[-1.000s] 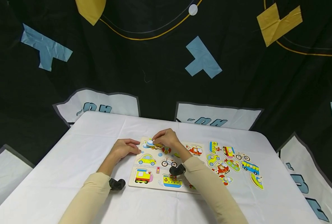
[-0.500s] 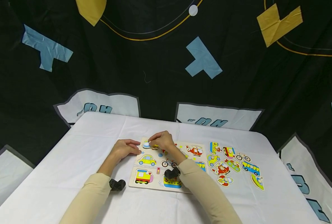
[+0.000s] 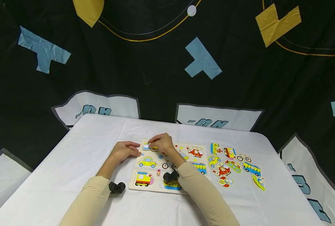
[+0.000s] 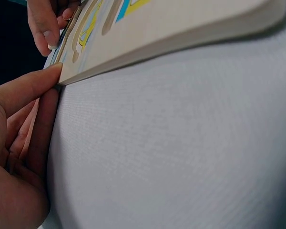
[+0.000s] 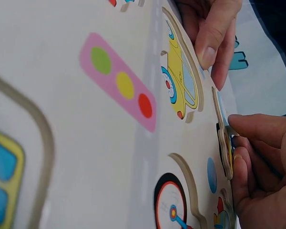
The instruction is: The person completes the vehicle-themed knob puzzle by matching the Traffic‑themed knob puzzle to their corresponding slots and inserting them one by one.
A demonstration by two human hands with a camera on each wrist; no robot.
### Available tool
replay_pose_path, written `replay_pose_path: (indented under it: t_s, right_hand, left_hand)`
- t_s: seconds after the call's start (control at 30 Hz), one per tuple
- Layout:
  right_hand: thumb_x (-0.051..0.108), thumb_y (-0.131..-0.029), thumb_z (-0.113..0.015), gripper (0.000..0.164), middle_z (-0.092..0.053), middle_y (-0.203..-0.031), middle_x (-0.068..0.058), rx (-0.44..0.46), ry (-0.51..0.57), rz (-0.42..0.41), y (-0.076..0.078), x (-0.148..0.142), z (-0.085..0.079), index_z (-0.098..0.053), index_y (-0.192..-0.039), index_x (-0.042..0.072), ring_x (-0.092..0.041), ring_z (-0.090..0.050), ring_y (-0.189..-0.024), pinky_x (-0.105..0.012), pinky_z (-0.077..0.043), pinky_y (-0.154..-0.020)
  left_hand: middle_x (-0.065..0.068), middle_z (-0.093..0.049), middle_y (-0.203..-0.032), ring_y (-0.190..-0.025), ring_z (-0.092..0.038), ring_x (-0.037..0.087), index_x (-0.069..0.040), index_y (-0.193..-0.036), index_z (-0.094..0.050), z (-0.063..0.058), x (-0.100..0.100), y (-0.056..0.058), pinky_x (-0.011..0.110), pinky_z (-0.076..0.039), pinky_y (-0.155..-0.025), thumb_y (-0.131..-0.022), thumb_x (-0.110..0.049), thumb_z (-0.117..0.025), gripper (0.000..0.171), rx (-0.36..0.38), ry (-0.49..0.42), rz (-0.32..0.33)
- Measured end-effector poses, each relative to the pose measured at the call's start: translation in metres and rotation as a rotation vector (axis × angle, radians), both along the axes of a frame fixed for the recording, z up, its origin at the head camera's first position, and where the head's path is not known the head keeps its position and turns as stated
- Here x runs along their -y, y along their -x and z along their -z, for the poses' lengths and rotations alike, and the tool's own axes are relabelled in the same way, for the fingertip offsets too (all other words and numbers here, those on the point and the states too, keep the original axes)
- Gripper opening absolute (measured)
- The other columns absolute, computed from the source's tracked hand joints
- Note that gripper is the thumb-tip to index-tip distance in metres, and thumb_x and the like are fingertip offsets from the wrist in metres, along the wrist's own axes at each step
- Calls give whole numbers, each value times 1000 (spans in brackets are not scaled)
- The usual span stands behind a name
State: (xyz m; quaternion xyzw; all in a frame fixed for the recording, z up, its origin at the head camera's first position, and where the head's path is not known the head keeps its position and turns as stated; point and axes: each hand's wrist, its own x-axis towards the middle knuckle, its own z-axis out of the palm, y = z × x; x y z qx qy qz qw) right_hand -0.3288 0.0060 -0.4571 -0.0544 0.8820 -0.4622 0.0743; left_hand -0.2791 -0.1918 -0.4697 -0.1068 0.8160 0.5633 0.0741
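Note:
A light wooden puzzle board (image 3: 159,185) with vehicle pictures in shallow recesses lies on the table. My left hand (image 3: 123,150) rests at its left edge, thumb on the rim and the other fingers just outside it, as the left wrist view shows. At the far left corner my right hand (image 3: 162,142) pinches a puzzle piece with blue, white and yellow on it (image 3: 146,146). In the right wrist view this wooden piece (image 5: 224,150) appears almost edge-on, close over the board, and its picture is largely hidden.
Right of the board lie several loose puzzle pieces, among them a blue bus (image 3: 251,169), a red helicopter (image 3: 222,169) and a bicycle (image 3: 244,158). White cloth (image 3: 144,207) covers the table. A dark curtain (image 3: 156,78) hangs behind it.
The right hand has moved slightly left with the puzzle piece, bringing it over the board's far left corner. The left hand has stayed at the board's edge.

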Motion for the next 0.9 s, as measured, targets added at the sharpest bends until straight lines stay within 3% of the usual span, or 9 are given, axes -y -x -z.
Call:
replay_pose_path:
  t_s: [0.9]
  right_hand:
    - [20, -82, -84, 4, -76, -85, 8, -10, 30, 23, -7, 2, 7, -83, -86, 18, -9, -61, -84, -23, -46, -72]
  left_hand:
    - [0, -75, -78, -75, -70, 13, -8, -123, -72, 1, 0, -2, 24, -55, -75, -78, -17, -87, 48, -2, 15, -4]
